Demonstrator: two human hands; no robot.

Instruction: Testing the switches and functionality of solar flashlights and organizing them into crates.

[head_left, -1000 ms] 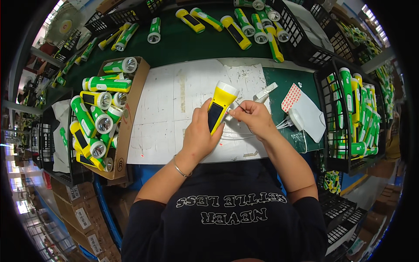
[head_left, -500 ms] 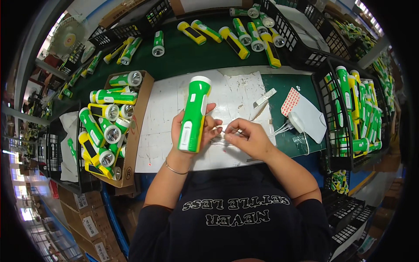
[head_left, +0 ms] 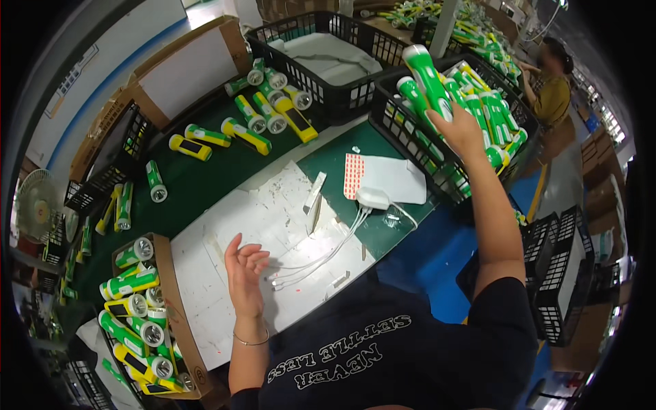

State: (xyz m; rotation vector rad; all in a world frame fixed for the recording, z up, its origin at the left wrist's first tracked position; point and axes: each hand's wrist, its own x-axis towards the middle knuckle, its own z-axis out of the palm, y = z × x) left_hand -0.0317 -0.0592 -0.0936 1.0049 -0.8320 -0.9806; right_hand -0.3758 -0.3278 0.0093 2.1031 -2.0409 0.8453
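In my right hand (head_left: 459, 130) is a green flashlight (head_left: 425, 74) with a white head, held over a black basket (head_left: 403, 130) at the right. Many green and yellow flashlights (head_left: 490, 116) fill that basket. My left hand (head_left: 244, 266) hovers above the white work board (head_left: 205, 273), palm turned inward, its fingers apart and nothing in them. Close to it, the ends of thin white cables (head_left: 301, 268) lie on the board. They run to a white charger block (head_left: 373, 198) on the green table.
A cardboard box (head_left: 179, 307) of flashlights stands at the left. More flashlights (head_left: 246, 137) lie along the back of the table. Behind them is another black basket (head_left: 321, 85). A sheet with red stickers (head_left: 354, 174) lies near the charger. A person (head_left: 552, 89) is at the far right.
The flashlight has passed from my left hand to my right, which has carried it right, over the basket. My left hand has let go and opened. The view has turned rightward.
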